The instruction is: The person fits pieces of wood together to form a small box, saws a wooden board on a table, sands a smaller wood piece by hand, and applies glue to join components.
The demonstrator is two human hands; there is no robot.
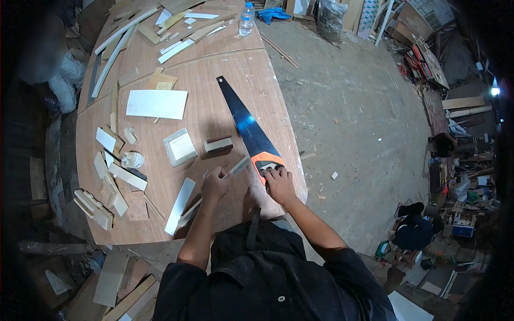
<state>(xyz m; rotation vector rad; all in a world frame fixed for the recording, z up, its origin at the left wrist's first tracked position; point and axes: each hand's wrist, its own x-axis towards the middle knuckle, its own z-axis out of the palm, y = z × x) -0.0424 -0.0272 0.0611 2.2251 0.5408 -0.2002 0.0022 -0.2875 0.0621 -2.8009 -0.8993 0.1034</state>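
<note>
Saw handle [267, 157] partly under right fingers [279, 173]

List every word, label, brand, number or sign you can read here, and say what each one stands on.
No text can be read in this view.
Saw blade: no legible lettering.
Orange saw handle: no readable marking, and partly covered by fingers.
Water bottle: any print is too small to read.
Pale panel at the upper right: too small and dim to tell whether it bears writing.
</note>
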